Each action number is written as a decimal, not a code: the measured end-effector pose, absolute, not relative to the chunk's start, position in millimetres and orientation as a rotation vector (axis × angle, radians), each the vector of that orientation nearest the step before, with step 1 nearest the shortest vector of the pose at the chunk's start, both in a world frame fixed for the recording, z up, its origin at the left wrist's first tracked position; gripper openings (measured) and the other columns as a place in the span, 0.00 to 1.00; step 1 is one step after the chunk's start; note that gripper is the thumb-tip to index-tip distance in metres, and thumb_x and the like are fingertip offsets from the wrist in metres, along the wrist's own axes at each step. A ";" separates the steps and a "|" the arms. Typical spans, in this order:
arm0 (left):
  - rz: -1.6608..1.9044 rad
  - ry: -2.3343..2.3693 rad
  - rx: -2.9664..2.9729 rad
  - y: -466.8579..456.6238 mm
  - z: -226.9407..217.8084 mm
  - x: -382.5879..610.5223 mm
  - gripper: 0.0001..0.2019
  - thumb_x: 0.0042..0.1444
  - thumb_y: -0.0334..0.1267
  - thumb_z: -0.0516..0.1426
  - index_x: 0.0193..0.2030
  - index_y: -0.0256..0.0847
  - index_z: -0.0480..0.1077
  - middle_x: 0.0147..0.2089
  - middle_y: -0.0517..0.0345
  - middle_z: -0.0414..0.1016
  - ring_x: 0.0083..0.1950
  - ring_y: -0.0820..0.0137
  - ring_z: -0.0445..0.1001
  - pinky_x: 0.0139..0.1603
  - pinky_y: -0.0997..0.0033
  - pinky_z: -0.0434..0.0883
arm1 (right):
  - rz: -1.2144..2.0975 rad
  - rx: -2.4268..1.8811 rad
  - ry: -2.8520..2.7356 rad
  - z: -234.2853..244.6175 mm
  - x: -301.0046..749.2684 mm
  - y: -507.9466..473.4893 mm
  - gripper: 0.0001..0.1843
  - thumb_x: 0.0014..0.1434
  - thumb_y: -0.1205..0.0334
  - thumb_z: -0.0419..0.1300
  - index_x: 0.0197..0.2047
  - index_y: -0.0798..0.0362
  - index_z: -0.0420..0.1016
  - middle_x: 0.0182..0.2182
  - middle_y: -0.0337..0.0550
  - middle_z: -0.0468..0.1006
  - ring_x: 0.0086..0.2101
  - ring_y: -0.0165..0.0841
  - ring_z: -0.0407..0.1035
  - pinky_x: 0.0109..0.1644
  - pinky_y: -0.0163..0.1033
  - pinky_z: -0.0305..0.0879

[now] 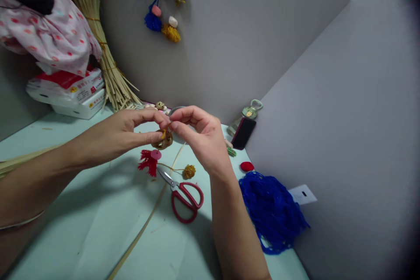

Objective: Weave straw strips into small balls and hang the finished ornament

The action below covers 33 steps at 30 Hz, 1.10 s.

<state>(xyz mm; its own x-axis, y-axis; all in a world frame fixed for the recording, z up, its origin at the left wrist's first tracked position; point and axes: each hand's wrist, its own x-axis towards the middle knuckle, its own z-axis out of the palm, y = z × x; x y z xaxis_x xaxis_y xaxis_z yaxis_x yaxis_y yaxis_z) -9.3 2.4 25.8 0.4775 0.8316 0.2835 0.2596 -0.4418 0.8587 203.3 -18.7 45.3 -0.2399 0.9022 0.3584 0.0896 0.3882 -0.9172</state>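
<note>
The only containers you have in view are the white-and-red cartons (70,92) stacked at the far left of the worktop (98,223), under a spotted pink cloth (52,30); they are shut, so their contents cannot be told. Your left hand (131,133) and right hand (200,140) meet above the middle of the worktop, and the small woven straw ball (164,142) hangs just beneath the place where they touch. Your left fingers (160,119) are pressed together, pinching the top of the ball, while your right fingers (174,125) pinch the short yellow thread (163,133) that rises from it. The thread stands roughly upright, so the piece's long axis runs top to bottom, with the ball at the lower end. The ball is tan, rounded and loosely plaited; finer detail is too small to tell. Below it on the worktop lie a red tassel (148,162) with a pink bead, a mustard pompom (189,171), and red-handled scissors (183,197) whose blades point up and left towards the tassel. A heap of blue yarn (271,210) sits to your right, beside the grey wall
</note>
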 end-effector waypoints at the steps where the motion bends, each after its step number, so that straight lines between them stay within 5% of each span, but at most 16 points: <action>1: 0.941 0.903 1.945 3.0 25.3 -10.2 0.13 0.67 0.53 0.63 0.44 0.47 0.82 0.52 0.57 0.85 0.61 0.55 0.79 0.67 0.55 0.68 | 1.018 -0.884 -1.622 44.4 204.1 -17.8 0.03 0.62 0.62 0.70 0.40 0.49 0.82 0.38 0.39 0.85 0.41 0.33 0.79 0.49 0.39 0.78; 13: 1.075 0.899 1.926 5.0 22.4 -17.5 0.15 0.69 0.57 0.65 0.46 0.49 0.84 0.66 0.55 0.83 0.73 0.53 0.74 0.78 0.53 0.63 | 0.986 -0.891 -1.752 47.1 206.3 -20.7 0.10 0.65 0.57 0.71 0.34 0.50 0.79 0.31 0.36 0.80 0.35 0.31 0.74 0.43 0.38 0.74; 22: 1.066 0.900 1.856 2.6 29.0 -16.0 0.13 0.63 0.58 0.68 0.40 0.53 0.85 0.61 0.56 0.86 0.72 0.49 0.76 0.81 0.49 0.63 | 1.235 -0.821 -1.583 45.9 212.4 -16.8 0.22 0.54 0.42 0.82 0.36 0.49 0.83 0.34 0.39 0.83 0.37 0.33 0.76 0.47 0.41 0.75; 33: 1.011 0.902 1.924 -2.1 30.1 -11.9 0.12 0.61 0.55 0.70 0.36 0.51 0.83 0.62 0.56 0.85 0.76 0.47 0.72 0.83 0.39 0.55 | 1.195 -0.814 -1.623 45.7 209.2 -18.8 0.12 0.62 0.51 0.76 0.36 0.50 0.83 0.37 0.41 0.86 0.39 0.34 0.78 0.44 0.39 0.74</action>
